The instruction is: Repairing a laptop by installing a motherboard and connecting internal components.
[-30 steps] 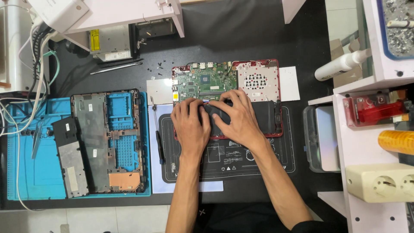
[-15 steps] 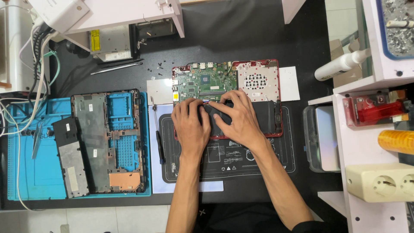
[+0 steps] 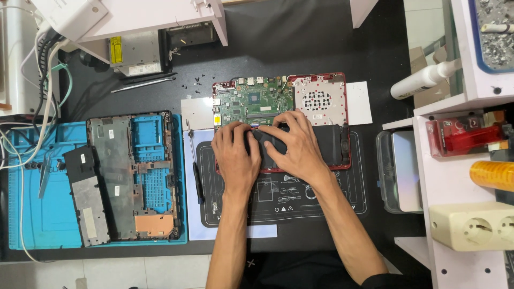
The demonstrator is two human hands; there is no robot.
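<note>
An opened red laptop base point(image 3: 326, 107) lies on a dark work mat point(image 3: 278, 198), its green circuit board point(image 3: 251, 104) exposed at the upper left. Both hands rest on the black battery area point(image 3: 332, 144) in the lower half. My left hand point(image 3: 235, 155) presses flat just below the board. My right hand point(image 3: 294, 147) lies beside it, fingers pointing left toward the board's lower edge. The fingertips of the two hands nearly meet. What lies beneath the palms is hidden.
A black laptop bottom cover point(image 3: 131, 176) lies on a blue mat point(image 3: 37, 214) at left. A screwdriver point(image 3: 195, 166) lies between them; loose screws point(image 3: 190, 85) sit above. A white shelf unit point(image 3: 466, 176) with a socket strip point(image 3: 474, 225) stands right; a white bottle point(image 3: 423, 80) lies nearby.
</note>
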